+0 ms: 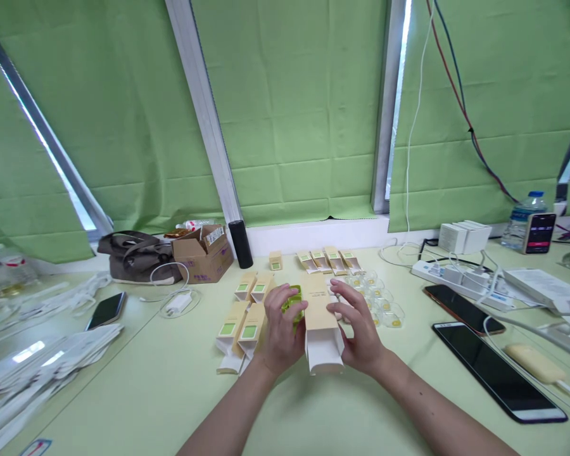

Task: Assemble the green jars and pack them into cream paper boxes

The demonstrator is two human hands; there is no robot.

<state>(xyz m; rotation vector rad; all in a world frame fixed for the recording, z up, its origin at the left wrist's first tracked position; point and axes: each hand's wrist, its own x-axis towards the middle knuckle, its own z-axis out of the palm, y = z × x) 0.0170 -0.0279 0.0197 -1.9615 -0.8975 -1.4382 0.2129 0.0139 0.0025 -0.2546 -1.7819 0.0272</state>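
Note:
A beige cardboard box lies between my hands, its near end open with a white flap hanging toward me. My left hand is curled against the left side of the box. Bright green plastic pieces show behind those fingers; whether the hand touches them I cannot tell. My right hand grips the box from the right, fingertips on its upper edge. To the left stand several similar boxes with green labels and open flaps. Several clear round plastic cups with yellow centres sit to the right.
More small boxes line the back of the table. A black cylinder, a brown carton and a grey bag stand back left. Phones, a power strip and cables fill the right. White plastic bags lie left.

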